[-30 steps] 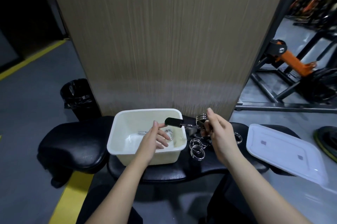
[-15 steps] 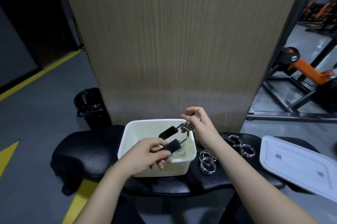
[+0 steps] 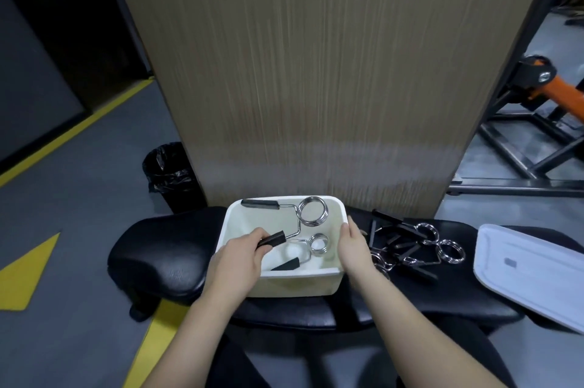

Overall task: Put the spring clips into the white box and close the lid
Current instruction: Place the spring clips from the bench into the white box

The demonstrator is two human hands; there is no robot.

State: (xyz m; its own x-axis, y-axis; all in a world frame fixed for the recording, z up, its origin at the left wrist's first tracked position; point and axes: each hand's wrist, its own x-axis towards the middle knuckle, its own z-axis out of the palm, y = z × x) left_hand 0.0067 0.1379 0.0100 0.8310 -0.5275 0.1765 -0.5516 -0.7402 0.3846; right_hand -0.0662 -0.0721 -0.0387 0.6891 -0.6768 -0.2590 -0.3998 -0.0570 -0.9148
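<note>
The white box (image 3: 319, 286) stands open on a black padded bench (image 3: 158, 248). My left hand (image 3: 237, 261) grips one black handle of a chrome spring clip (image 3: 311, 211), whose coil hangs over the box's far side. A second spring clip (image 3: 317, 245) lies on the box floor. My right hand (image 3: 352, 248) rests on the box's right rim, fingers together, nothing in it. Several more spring clips (image 3: 420, 245) lie in a pile on the bench right of the box. The white lid (image 3: 531, 274) lies flat at the far right.
A tall wood-grain panel (image 3: 316, 71) rises right behind the bench. A black bin (image 3: 169, 176) stands on the grey floor at the left, near yellow floor lines (image 3: 28, 270). Black and orange gym frames (image 3: 543, 97) stand at the right.
My right hand let go of the clip's coil and dropped onto the box's right rim. My left hand kept the handle and lowered the clip into the box.
</note>
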